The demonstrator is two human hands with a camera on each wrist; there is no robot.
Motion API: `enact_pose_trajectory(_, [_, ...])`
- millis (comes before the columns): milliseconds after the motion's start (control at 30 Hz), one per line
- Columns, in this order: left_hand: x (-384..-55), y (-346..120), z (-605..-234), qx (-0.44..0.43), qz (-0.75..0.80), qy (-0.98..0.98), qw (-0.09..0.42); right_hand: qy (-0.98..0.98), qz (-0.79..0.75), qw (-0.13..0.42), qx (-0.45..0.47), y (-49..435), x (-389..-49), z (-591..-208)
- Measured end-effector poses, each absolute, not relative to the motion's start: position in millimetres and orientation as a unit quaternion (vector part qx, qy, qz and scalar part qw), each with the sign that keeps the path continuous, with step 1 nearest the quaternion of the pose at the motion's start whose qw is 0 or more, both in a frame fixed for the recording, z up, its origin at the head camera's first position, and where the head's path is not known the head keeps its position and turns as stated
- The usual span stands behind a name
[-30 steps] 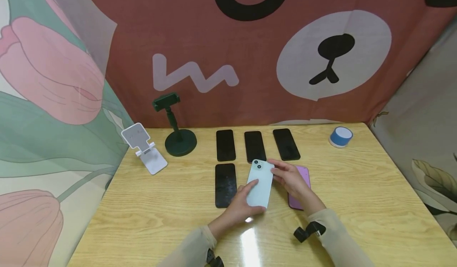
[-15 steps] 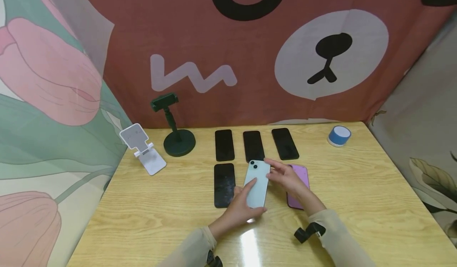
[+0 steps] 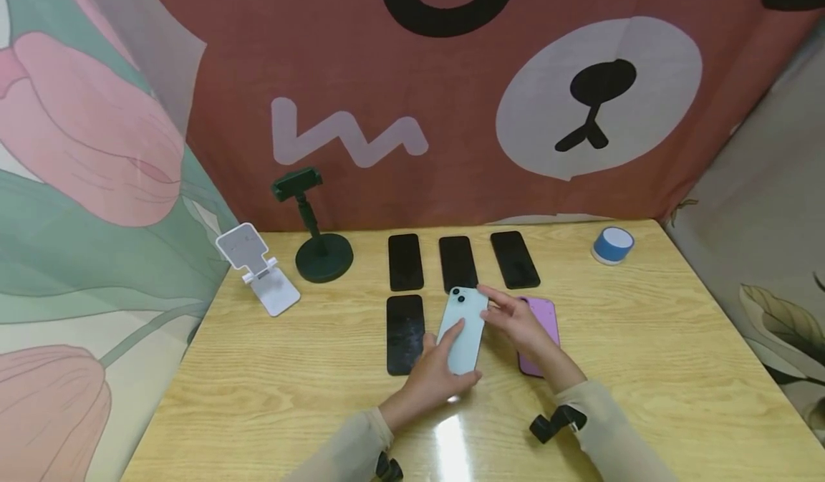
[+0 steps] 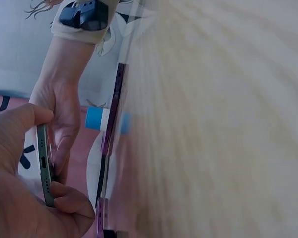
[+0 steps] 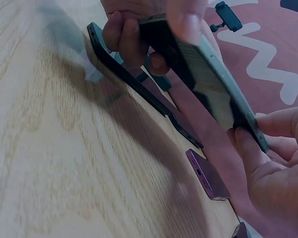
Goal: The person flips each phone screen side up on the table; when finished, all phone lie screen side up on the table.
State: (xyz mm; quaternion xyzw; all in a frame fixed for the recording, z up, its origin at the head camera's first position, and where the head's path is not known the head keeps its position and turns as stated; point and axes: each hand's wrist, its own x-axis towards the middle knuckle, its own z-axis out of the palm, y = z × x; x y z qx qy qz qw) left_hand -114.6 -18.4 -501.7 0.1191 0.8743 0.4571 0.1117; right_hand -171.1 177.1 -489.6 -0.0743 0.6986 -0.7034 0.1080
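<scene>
A pale mint smartphone [image 3: 469,321] is held up above the table, its back with two camera lenses facing up in the head view. My left hand [image 3: 433,378] grips its lower part, thumb along the back and fingers at the bottom edge. At the upper right edge my right hand [image 3: 520,324] pinches the phone; in the right wrist view its thumb lies on the dark glossy screen [image 5: 208,94]. The left wrist view shows the charging-port edge [image 4: 44,163] between the fingers of my left hand. A purple phone [image 3: 545,321] lies partly under my right wrist.
Several black-screened phones lie face up, including one [image 3: 406,335] left of my hands and one [image 3: 514,260] at the back. A white folding stand [image 3: 276,292] and a green round-based stand [image 3: 324,258] stand left; a blue-and-white round item [image 3: 613,245] sits back right.
The mint phone has shifted slightly left and its tilt has changed a little, with both hands keeping their hold. The other phones and stands stay in place.
</scene>
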Motion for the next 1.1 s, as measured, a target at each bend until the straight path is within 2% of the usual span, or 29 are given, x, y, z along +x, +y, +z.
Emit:
enact_pose_trajectory(167, [-116, -22, -498, 0.138, 0.452, 0.876, 0.100, 0.693, -0.710, 0.090, -0.084, 178, -170, -490])
enact_pose_trajectory(500, [-116, -20, -495, 0.134, 0.520, 0.833, 0.130, 0.696, -0.709, 0.078, -0.083, 173, -170, -492])
enact_pose_trajectory(767, [-119, -21, -489, 0.116, 0.743, 0.608, 0.256, 0.659, -0.742, 0.110, -0.054, 169, -170, -496])
enact_pose_trajectory(900, [-122, -21, -488, 0.108, 0.795, 0.528, 0.277, 0.657, -0.744, 0.110, -0.048, 169, -170, -498])
enact_pose_trajectory(1100, [-122, -20, -493, 0.107, 0.787, 0.542, 0.275, 0.666, -0.738, 0.105, -0.025, 166, -171, -498])
